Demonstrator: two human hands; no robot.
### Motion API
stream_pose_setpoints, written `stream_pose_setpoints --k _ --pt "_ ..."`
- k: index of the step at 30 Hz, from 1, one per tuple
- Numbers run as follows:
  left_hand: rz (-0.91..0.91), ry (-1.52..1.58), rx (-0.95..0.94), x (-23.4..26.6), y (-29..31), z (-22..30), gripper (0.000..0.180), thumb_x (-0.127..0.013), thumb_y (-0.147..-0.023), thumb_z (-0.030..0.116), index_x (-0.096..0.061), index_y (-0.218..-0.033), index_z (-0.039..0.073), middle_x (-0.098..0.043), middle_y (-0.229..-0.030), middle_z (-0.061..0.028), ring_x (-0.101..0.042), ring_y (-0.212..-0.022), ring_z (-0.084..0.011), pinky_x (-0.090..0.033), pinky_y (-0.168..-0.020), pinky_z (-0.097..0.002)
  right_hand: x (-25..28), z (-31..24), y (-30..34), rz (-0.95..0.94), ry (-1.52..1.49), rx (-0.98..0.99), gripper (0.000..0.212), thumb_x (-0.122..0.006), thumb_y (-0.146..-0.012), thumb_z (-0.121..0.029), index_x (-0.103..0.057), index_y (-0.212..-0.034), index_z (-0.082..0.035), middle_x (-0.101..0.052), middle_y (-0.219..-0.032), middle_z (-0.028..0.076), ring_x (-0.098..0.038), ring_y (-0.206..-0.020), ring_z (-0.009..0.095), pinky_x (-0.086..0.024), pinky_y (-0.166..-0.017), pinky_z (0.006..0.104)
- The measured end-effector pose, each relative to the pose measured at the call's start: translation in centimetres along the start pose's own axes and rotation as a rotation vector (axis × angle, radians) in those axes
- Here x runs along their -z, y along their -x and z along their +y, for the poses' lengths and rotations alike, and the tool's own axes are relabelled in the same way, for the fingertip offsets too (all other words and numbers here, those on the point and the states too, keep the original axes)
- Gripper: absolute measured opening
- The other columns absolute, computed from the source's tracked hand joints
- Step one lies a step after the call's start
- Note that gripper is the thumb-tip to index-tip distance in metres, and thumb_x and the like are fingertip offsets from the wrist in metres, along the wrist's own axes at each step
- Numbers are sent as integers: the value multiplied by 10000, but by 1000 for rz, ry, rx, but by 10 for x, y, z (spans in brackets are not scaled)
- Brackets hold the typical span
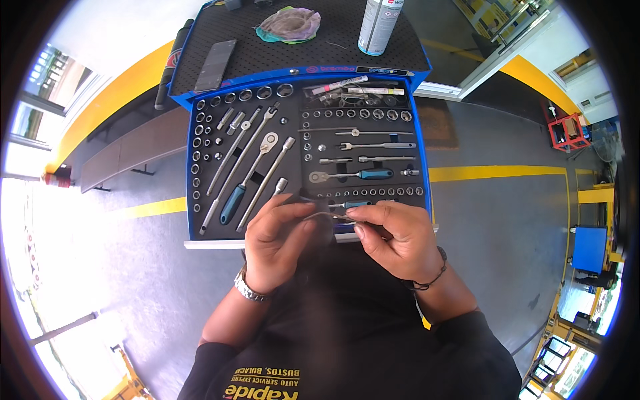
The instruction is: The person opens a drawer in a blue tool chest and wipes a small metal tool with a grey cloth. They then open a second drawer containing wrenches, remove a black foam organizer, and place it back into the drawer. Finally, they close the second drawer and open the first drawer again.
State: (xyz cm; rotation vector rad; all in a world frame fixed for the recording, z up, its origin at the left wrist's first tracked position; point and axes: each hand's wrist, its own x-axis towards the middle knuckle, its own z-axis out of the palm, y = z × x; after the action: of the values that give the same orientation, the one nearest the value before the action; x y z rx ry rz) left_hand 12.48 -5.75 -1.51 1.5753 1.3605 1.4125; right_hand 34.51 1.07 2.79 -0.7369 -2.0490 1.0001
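Observation:
Over the drawer's front edge, both my hands are raised close together with a thin, bent, wire-like piece stretched between their fingertips. My right hand pinches one end between thumb and forefinger. The other end runs in between the thumb and fingertips of my left hand, which are curled around it. Below them is an open blue tool drawer with a dark foam insert. It holds a large ratchet with a teal grip, a smaller teal-gripped ratchet, extension bars and several sockets.
On the cabinet's dark top lie a phone, a crumpled cloth and a standing spray can. Paint markers sit in the drawer's back right compartment. A long bench stands to the left, a red stand far right.

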Motion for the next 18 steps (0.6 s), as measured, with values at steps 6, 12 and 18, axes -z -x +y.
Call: stream_pose_setpoints --k 6,12,18 --pt "-40 -23 -182 4 -6 10 247 -681 -812 -60 -692 -1053 -6 -687 -1025 -164 -691 -825 -247 -550 -738 -323 6 -4 1 -55 -13 37 232 -680 -836 32 -688 -1061 -22 -685 -808 104 -679 -668 241 -520 -583 307" --pt "-51 111 -105 1 -2 22 227 -699 -847 33 -672 -1068 -14 -663 -1013 -144 -625 -921 -207 -485 -826 -313 7 -10 1 -16 -87 21 248 -661 -836 55 -687 -1071 -20 -703 -840 120 -692 -689 250 -532 -609 302" --pt "-86 196 -157 5 -5 27 258 -638 -848 -33 -662 -1105 -34 -661 -1083 -182 -662 -924 -252 -525 -805 -329 6 -13 3 23 -75 65 282 -677 -826 44 -663 -1098 -28 -718 -869 135 -709 -707 250 -544 -622 307"
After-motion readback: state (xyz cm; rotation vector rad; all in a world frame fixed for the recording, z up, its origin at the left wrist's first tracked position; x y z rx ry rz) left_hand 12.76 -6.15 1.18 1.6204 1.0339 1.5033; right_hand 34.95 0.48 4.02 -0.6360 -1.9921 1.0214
